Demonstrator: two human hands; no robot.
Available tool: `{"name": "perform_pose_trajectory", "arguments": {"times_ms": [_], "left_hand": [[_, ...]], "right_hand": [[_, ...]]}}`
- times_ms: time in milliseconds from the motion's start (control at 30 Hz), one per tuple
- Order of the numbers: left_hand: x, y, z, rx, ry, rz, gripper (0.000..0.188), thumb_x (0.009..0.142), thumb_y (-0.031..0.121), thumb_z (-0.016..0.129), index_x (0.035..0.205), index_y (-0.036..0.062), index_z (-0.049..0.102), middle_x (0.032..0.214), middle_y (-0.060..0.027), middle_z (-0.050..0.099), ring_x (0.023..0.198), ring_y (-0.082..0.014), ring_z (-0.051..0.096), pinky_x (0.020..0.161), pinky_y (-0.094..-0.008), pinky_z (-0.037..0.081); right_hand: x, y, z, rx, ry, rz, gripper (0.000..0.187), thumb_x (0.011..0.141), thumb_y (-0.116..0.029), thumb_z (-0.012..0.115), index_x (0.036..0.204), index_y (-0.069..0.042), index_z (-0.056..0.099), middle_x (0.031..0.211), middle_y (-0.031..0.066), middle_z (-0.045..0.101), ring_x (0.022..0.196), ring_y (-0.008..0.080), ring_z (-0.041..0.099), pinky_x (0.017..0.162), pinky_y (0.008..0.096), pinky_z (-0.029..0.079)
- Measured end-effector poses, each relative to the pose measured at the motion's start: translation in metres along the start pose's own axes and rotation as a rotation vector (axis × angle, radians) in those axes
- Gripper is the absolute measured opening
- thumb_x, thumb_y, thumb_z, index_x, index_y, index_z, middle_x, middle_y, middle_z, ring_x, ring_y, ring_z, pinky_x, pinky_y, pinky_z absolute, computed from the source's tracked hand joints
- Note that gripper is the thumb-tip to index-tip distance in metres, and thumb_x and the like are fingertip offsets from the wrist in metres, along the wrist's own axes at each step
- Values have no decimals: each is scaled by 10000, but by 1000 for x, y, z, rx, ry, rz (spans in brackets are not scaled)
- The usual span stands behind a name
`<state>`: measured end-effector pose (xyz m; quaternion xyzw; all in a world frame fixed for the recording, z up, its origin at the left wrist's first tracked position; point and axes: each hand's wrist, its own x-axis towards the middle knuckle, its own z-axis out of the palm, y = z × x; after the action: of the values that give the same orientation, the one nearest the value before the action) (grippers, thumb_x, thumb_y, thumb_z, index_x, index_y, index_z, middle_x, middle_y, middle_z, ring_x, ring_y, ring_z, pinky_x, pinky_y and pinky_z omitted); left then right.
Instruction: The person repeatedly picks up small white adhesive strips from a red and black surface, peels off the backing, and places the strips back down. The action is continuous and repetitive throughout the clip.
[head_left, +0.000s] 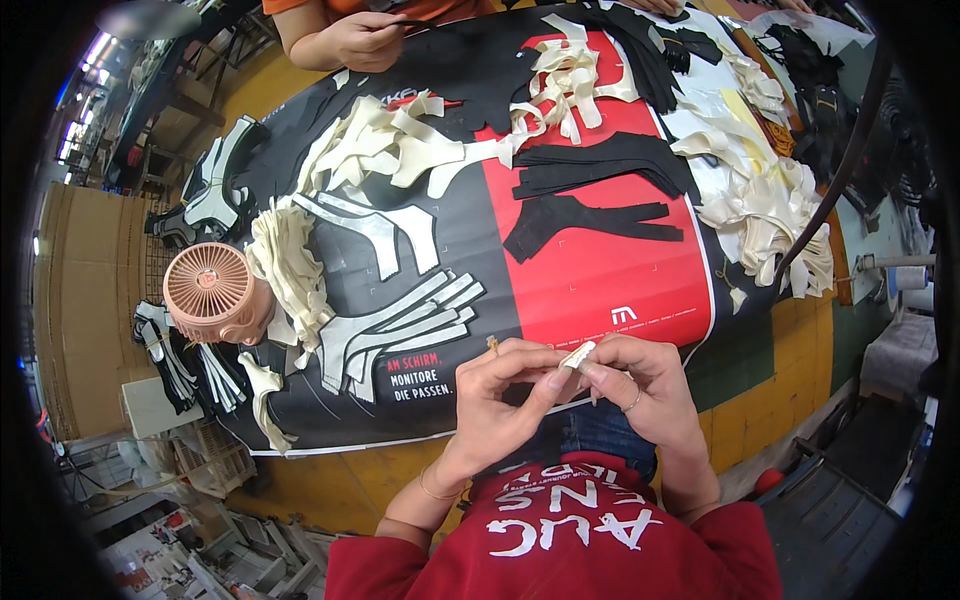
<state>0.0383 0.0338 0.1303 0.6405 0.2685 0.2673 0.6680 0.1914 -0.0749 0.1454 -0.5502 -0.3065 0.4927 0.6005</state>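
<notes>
My left hand (507, 393) and my right hand (640, 385) meet over the near edge of the table. Both pinch a small cream-white cut piece (577, 357) between thumbs and fingertips; most of it is hidden by the fingers. To the left of my hands lies a fan of white strips with black edges (400, 335). Beyond it are two more white, forked pieces (385, 235). Black cut pieces (590, 220) rest on the red part of the printed table cover (610, 290), ahead of my hands.
A pink round fan (212, 290) stands at the left beside a pile of cream pieces (285, 262). Further cream heaps lie at the far middle (375, 140) and the right (775, 215). Across the table another person's hand (365, 42) holds a dark strip. A dark cable (850, 150) hangs at the right.
</notes>
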Motion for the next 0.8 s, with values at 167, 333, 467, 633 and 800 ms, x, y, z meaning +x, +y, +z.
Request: {"name": "perform_pose_trajectory", "arguments": {"times_ms": [167,333,467,633,800], "left_hand": [[1,1,-2,-54,-29,-68,135,907,-13,678,1022,-67,723,956,-129,713,876,-169,715,791,-267,596],[2,0,-2,-54,-40,-84,139,910,-18,672,1029,-68,723,955,-128,712,875,-166,712,802,-269,597],[2,-1,-2,-66,-33,-85,141,901,-14,684,1024,-71,723,953,-127,712,869,-164,712,780,-260,599],[2,0,-3,41,-39,-29,147,880,-6,702,1009,-71,730,943,-129,713,810,-161,716,720,-248,603],[3,5,-6,156,-75,6,154,867,-25,690,1010,-69,729,904,-131,713,775,-153,717,693,-246,599]], "right_hand": [[0,1,-1,-35,9,18,144,938,-57,612,969,60,692,830,59,648,703,84,575,634,219,447],[1,1,0,-45,18,12,139,934,-56,618,954,61,689,818,57,643,694,80,572,625,220,444],[1,-1,0,-45,13,7,134,929,-55,620,944,59,690,813,56,641,692,80,573,624,222,447],[1,-3,1,-109,21,-22,123,910,-58,640,922,54,688,816,67,654,709,97,600,650,232,471],[2,0,0,-257,15,-126,115,901,-51,655,952,41,701,839,94,696,726,145,687,670,274,540]]}}
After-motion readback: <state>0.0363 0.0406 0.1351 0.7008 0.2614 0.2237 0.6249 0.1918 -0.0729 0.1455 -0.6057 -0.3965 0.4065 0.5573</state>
